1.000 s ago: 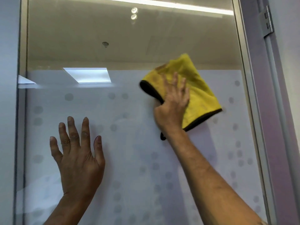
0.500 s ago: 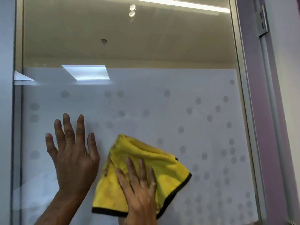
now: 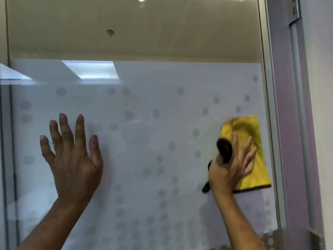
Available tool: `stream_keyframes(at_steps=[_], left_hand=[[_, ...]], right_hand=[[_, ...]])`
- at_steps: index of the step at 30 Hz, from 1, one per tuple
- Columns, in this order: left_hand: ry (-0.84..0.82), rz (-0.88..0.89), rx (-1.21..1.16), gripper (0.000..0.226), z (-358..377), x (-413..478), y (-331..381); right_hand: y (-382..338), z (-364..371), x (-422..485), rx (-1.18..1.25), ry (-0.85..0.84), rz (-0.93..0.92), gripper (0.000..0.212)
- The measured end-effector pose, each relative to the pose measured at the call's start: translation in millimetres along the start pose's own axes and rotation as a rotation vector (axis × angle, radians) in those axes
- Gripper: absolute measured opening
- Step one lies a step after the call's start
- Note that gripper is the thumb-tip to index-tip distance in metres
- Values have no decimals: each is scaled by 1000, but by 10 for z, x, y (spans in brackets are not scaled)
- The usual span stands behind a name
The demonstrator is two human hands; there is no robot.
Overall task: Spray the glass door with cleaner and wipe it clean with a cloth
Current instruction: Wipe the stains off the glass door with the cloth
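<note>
1. Head view: the glass door [image 3: 153,109] is seen close up. Its lower part is covered by frosted film [image 3: 126,177] with grey dots, and its upper part is left clear.
2. The left hand [image 3: 73,159] is laid flat on the glass at the left, fingers straight and spread, with nothing grasped.
3. The yellow cloth [image 3: 252,134], edged in black, is pressed against the glass at the right, just beside the metal door frame [image 3: 268,105].
4. The right hand [image 3: 228,166] is laid on the cloth with its fingers straight. The thumb is hidden by a bunched fold of the black edging.
5. A hinge [image 3: 295,9] is seen at the top right.
</note>
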State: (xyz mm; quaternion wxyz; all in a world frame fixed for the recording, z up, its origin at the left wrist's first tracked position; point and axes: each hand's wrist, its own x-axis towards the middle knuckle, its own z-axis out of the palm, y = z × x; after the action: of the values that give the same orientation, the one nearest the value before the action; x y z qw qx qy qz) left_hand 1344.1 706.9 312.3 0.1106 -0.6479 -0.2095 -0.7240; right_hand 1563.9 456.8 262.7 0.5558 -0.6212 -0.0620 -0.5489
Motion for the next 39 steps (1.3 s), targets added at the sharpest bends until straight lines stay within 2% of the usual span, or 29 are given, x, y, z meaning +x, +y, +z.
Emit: stream_keyframes(at_steps=[4,7,9,14,20,23,26,30,35,39], left_hand=[[7,1,9,59,1,-3,-9],[5,0,6,59,7,1,-11],[11,1,14,59,7,-5,-13],[-12,2,24,59,1,1,-14],[13,15,39,56,9,1,1],[-15,34,38,61,-3,-7,-48],[-59,77,89,79,-21,1,-92],[12,16,39,57,1,7,-21],[-8,0,22,57,-14,-2,-29],[-20,-13,31,57,-32,-10,14]], right_hand=[[-366,139,617,79,8,156,58],[-692,190,919,179,-19,161,67],[-980,218,1003,212,-68,72,75],[-1734,332,872,188,-219,-339,78],[-2122,333,73,371,-397,-689,77],[-1976,291,-483,412,-459,-793,79],[-1588,150,-914,441,-504,-752,81],[-954,-79,-1302,409,-474,-678,70],[-101,-345,-1419,240,-384,-580,55],[383,-471,-1264,139,-284,-371,47]])
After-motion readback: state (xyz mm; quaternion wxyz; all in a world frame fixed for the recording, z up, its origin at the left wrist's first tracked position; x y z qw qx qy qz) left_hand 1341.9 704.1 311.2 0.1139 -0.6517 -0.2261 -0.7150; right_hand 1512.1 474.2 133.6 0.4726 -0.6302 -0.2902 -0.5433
